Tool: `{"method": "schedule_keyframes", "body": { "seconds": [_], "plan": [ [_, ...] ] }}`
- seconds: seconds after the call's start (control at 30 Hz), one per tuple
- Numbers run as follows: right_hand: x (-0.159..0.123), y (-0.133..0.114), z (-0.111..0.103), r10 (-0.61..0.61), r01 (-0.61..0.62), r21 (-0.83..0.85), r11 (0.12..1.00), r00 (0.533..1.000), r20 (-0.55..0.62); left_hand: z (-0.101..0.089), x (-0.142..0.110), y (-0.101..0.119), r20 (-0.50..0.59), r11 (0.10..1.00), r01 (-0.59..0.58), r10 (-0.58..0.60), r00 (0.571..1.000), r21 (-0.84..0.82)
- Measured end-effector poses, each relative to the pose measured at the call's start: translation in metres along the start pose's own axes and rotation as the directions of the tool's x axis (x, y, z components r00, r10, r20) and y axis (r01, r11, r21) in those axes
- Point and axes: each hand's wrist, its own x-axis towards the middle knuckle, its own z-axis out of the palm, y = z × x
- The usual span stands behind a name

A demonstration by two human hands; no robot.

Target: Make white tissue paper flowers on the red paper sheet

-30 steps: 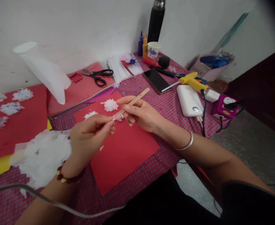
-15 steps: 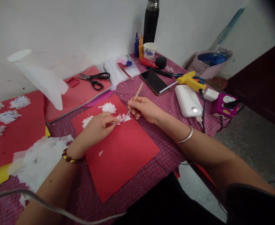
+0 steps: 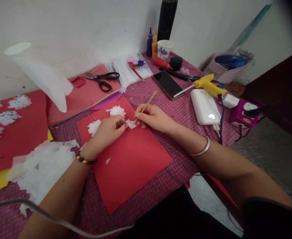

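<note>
My right hand pinches a thin wooden stick, which slants up to the right. Its lower end is hidden by my fingers beside a crumpled white tissue paper piece. From the other side, the closed fingertips of my left hand pinch the left edge of that piece. Both hands are over a red paper sheet. Behind them on the sheet, a jagged white paper tuft lies at the top. Another white tuft is partly covered by my left hand.
Loose white tissue sheets lie left, near a red sheet bearing blue-speckled tufts. Black scissors rest at the back. Right are a phone, a yellow glue gun, a white power bank and a purple socket block.
My left fingers have curled in tighter, and the white paper between my hands looks more bunched. The stick remains in my right hand. The whole view has shifted slightly.
</note>
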Motion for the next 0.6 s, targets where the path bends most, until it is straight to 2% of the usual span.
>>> {"method": "schedule_keyframes", "body": {
  "seconds": [0.17,0.37,0.6],
  "plan": [
    [-0.002,0.004,0.006,-0.108,0.115,-0.161,0.980,0.993,0.048,-0.001,0.001,-0.001,0.008,0.999,0.021,-0.021,1.000,-0.031],
    [0.000,0.013,0.010,-0.166,0.171,-0.361,0.917,0.985,0.046,0.001,0.000,-0.005,0.000,0.999,0.023,-0.023,1.000,-0.035],
    [0.011,0.010,0.019,-0.143,0.120,-0.498,0.859,0.990,-0.008,-0.001,0.000,-0.003,0.025,0.997,0.031,-0.029,0.999,-0.073]
  ]
}}
